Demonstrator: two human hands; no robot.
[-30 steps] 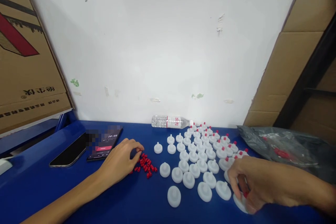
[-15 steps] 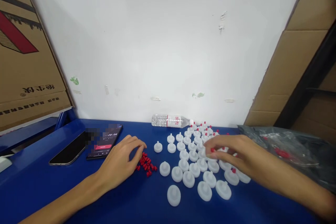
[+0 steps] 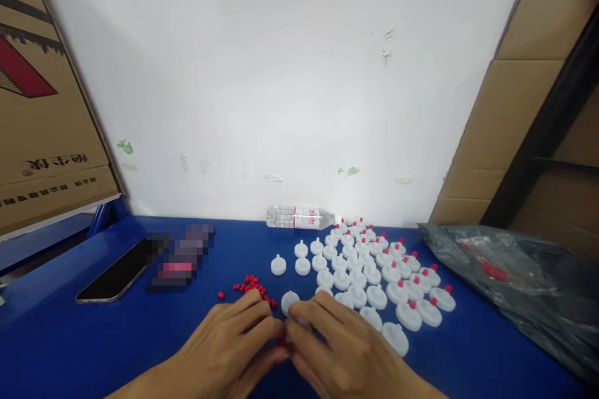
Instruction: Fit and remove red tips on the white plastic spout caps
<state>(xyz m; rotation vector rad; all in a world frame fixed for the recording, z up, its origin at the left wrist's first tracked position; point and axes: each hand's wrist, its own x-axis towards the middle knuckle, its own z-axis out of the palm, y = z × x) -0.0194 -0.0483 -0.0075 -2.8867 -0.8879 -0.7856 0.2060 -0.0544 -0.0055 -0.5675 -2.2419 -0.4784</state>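
Meeting over a blue table [image 3: 238,246], left hand [image 3: 234,336] pinching a red cap [image 3: 281,342] tightly, right hand [image 3: 344,343] curled against it (its hold hidden from where I stand); loose red caps [image 3: 253,279] just beyond, white discs [image 3: 357,296] spread rightward.

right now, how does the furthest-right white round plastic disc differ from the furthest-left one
The furthest-right disc has a small red cap on its tip; the furthest-left disc has a bare white tip. The furthest-right disc sits lower in the view and appears larger; the furthest-left disc sits higher and appears smaller. Both are white and rest on the blue table.
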